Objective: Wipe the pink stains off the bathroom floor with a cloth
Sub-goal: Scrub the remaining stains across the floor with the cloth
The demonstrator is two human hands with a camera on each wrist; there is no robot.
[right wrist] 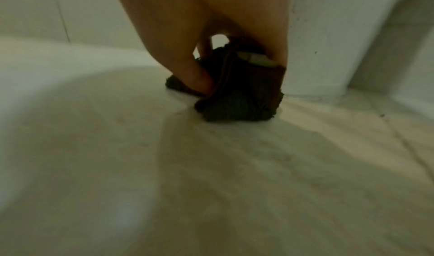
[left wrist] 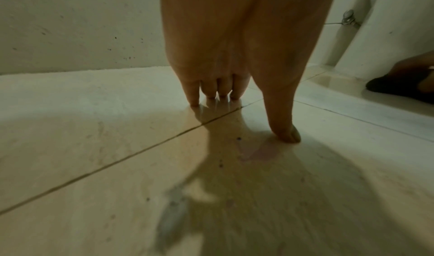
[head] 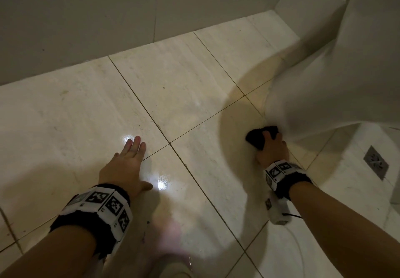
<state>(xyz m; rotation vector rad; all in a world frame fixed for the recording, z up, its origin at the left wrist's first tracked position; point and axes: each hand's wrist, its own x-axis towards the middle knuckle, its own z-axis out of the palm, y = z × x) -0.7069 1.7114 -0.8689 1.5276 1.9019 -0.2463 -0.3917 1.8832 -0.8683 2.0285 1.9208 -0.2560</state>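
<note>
My right hand [head: 272,145] grips a dark bunched cloth [head: 256,136] and presses it onto the cream floor tiles, right against the foot of the white toilet base [head: 320,96]. In the right wrist view the cloth [right wrist: 239,100] sits under my thumb and fingers, touching the floor. My left hand [head: 127,161] lies flat on the tiles with fingers straight, its fingertips [left wrist: 211,94] on the floor. A faint pink stain [left wrist: 258,153] shows just below my left thumb; a pinkish smear [head: 173,232] lies near the bottom centre of the head view.
The grey tiled wall [head: 86,18] runs along the far side. A square metal floor drain [head: 375,162] sits at the right. The toilet base and a white ledge [head: 313,0] fill the upper right corner. Dark specks dot the floor near my left wrist.
</note>
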